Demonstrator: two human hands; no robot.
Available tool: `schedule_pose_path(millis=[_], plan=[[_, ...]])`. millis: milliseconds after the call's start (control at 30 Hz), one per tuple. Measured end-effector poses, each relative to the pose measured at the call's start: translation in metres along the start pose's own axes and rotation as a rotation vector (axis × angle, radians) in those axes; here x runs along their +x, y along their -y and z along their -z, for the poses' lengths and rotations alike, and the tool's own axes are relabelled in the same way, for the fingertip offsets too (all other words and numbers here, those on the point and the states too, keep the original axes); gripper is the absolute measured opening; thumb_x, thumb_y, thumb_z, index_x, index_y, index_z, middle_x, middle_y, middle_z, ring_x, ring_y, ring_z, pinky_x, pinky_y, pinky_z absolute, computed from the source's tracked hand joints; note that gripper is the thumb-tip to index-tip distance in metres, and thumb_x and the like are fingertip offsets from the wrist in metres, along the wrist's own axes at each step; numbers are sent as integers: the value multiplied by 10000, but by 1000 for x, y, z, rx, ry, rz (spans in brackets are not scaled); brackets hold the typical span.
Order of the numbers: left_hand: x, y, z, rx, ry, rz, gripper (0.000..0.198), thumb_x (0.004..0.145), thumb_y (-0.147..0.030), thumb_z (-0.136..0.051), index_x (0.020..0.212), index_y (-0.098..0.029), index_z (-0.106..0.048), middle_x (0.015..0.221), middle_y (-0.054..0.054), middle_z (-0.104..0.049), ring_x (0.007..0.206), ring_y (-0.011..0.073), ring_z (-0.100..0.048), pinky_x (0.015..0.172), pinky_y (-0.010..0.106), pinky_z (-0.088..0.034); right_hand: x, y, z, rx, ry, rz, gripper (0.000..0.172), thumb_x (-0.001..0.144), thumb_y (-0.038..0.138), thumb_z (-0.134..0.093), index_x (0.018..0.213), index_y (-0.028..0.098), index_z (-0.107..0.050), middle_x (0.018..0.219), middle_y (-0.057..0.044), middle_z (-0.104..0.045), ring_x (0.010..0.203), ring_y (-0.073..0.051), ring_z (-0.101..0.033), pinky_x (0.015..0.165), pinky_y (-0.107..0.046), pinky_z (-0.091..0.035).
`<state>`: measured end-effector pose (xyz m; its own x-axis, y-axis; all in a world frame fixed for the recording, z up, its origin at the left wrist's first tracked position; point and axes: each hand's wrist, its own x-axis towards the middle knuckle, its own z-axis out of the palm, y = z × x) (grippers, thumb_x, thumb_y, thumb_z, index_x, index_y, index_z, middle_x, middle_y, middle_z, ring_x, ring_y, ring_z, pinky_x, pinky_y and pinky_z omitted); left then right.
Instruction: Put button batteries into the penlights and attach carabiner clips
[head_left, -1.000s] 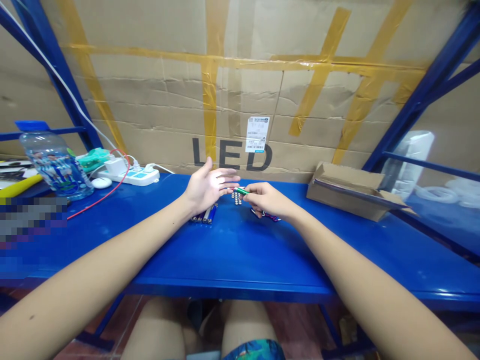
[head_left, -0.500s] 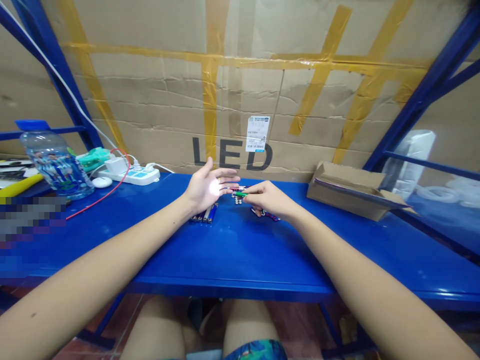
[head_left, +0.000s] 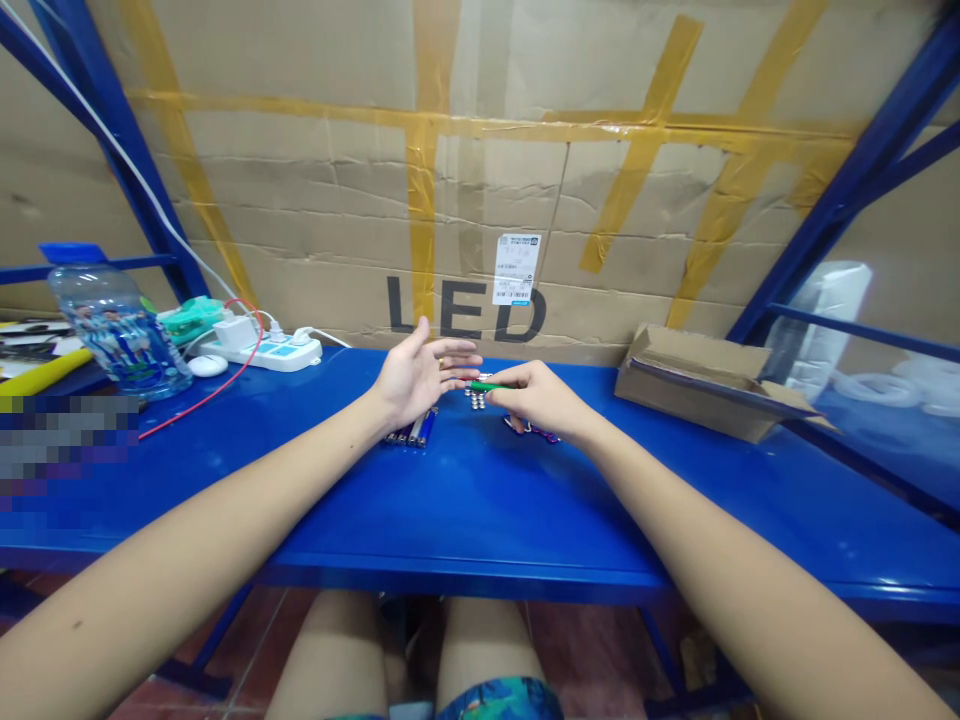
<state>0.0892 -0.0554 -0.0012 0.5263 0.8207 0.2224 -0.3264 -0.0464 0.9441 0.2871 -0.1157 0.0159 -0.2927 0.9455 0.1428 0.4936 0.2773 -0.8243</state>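
Observation:
My right hand (head_left: 536, 395) pinches a slim green mini flashlight (head_left: 486, 386) between thumb and fingers, its front end pointing left. Facing it, my left hand (head_left: 420, 378) is open, palm toward the flashlight and fingers stretched out; it holds nothing. No bright spot shows on the palm. Below the left hand lies a row of slim metal tubes (head_left: 414, 430), blue, silver and dark, partly covered by the hand. Several small round silver pieces (head_left: 478, 400) sit on the table between the hands. Under my right hand are small purple and silver pieces (head_left: 541, 433), partly hidden.
The blue table (head_left: 465, 510) stands before a large taped cardboard sheet (head_left: 330, 200). On the left are a water bottle (head_left: 120, 330), a white power strip (head_left: 277, 350) and a red cable (head_left: 225, 385). An open cardboard box (head_left: 690, 385) lies at the right.
The bright light spot on my left palm has gone out. Both hands hold nearly the same place, and the green flashlight stays in my right hand.

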Motion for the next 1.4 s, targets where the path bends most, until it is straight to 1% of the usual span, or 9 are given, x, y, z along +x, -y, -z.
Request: schedule_pose_path(millis=[167, 300, 400, 567, 767, 900, 1067, 1333, 1400], plan=[[-1, -1, -2, -28, -7, 11, 719, 889, -724, -335, 1082, -121, -677, 1121, 189, -705, 1114, 336, -632, 940, 466, -485, -3, 2, 1, -1, 6, 13, 372, 785, 305, -599, 1078, 143, -760, 469, 54, -490, 388, -96, -427, 395, -237, -326], [-2, -3, -4, -54, -10, 17, 717, 903, -718, -319, 1066, -122, -682, 1102, 181, -711, 1060, 313, -654, 923, 443, -491, -4, 3, 1, 14, 30, 34, 335, 786, 303, -590, 1020, 136, -762, 497, 52, -486, 404, -88, -411, 408, -239, -323], [-2, -3, -4, -47, 1, 10, 735, 902, -728, -307, 1074, -120, -683, 1116, 189, -705, 1074, 318, -650, 903, 438, -499, -3, 2, 1, 21, 30, 58, 319, 783, 297, -580, 985, 134, -765, 500, 54, -483, 410, -84, -395, 414, -239, -320], [0, -2, -2, -36, 17, 9, 743, 891, -737, -323, 1091, -117, -679, 1127, 190, -699, 1114, 329, -631, 921, 452, -493, -2, 1, 2, -4, 1, 69, 343, 790, 306, -571, 1015, 136, -767, 494, 51, -498, 412, -86, -402, 425, -235, -324], [-1, -1, -3, -46, -10, 18, 716, 880, -721, -372, 1095, -107, -671, 1148, 212, -688, 1164, 359, -596, 937, 457, -481, -1, 2, 3, -34, -44, 98, 320, 786, 262, -568, 981, 124, -781, 485, 48, -497, 433, -82, -395, 468, -238, -326], [-2, -3, -4, -50, -15, 26, 730, 879, -734, -358, 1094, -110, -670, 1159, 211, -686, 1159, 359, -601, 937, 461, -483, -1, 1, 3, -30, -44, 97, 312, 780, 274, -571, 956, 126, -781, 515, 43, -508, 443, -80, -392, 471, -238, -321], [-2, -4, -3, -48, 7, 7, 713, 883, -723, -362, 1094, -117, -672, 1160, 202, -688, 1139, 352, -616, 934, 466, -487, -2, 3, 2, -48, -27, 61, 354, 783, 282, -563, 1018, 127, -778, 494, 43, -507, 442, -92, -398, 464, -242, -311], [-3, -4, -4, -55, 10, 17, 701, 895, -705, -365, 1099, -102, -658, 1151, 198, -687, 1139, 346, -612, 928, 452, -490, -1, 2, 2, -73, -46, 126, 344, 778, 261, -559, 983, 116, -794, 533, 30, -528, 497, -93, -392, 521, -251, -320], [-3, -5, -5, -64, 7, 23, 702, 905, -700, -355, 1101, -97, -655, 1150, 199, -687, 1137, 342, -612, 932, 450, -487, 0, 1, 3, -78, -53, 148, 345, 776, 263, -562, 982, 118, -798, 579, 17, -566, 524, -97, -400, 542, -256, -333]])
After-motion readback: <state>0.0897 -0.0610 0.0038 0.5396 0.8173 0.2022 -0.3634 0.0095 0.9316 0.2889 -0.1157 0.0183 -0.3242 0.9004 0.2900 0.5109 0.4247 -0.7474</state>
